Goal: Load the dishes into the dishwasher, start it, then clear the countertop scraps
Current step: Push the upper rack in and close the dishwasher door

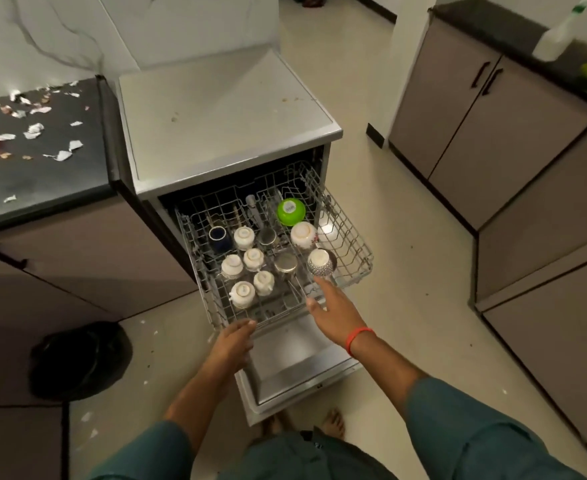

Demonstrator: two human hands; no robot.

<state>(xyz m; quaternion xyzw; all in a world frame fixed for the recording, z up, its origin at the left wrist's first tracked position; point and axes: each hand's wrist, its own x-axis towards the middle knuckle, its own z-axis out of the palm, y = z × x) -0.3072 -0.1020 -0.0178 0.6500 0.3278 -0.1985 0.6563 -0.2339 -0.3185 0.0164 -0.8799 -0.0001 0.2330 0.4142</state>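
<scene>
At the dishwasher's pulled-out upper rack (361,251), loaded with upturned cups (243,293) and a green bowl (290,212): left hand (236,337) relaxed against the front rail, right hand (333,311) outstretched, empty. Loading looks finished; next, push the rack in squarely. Scraps (32,129) remain on the countertop.

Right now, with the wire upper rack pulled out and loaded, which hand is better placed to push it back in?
Probably the left hand: its fingers rest at the wire upper rack's front edge. The right hand hovers open beside the patterned white cup, so it would need to reposition.
</scene>
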